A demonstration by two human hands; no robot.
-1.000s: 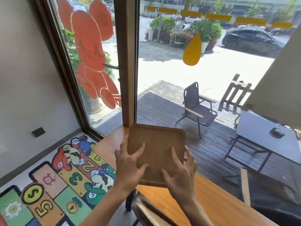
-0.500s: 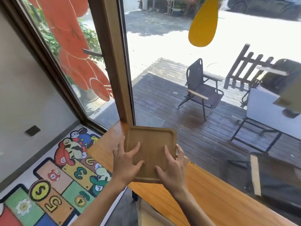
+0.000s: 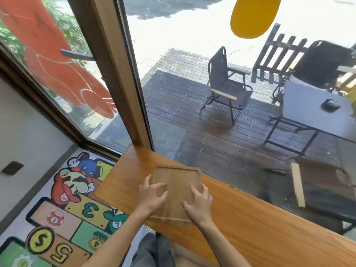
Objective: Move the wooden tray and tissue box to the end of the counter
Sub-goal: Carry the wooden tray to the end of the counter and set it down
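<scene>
Wooden tray (image 3: 176, 191) is lying flat on the table (image 3: 250, 218) near its window end, pinned under both spread palms, left hand (image 3: 153, 197) and right hand (image 3: 198, 204), no closed grip. Tissue box isn't seen; probably fetched next.

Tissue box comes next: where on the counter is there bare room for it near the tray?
Bare counter stretches right of the wooden tray. A smaller patch lies between tray and window post. Left hand and right hand crowd the tray's near half.
</scene>
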